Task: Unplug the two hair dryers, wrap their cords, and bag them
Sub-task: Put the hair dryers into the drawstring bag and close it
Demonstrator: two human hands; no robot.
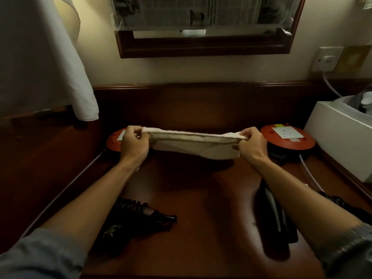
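Both hands, left hand (133, 144) and right hand (250, 144), pinch the bag (193, 146) mouth stretched left-right; left dryer (138, 216) lies nearer, below the left forearm.

Matt, coarse-woven cream cloth bag (193, 144) above a glossy dark wood desk (201, 198); smooth black plastic hair dryers (141, 216) below.

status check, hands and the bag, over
Left hand and right hand each grip an end of the cloth bag, stretched above the desk. Both hair dryers lie on the desk, unbagged. Nothing in the way.
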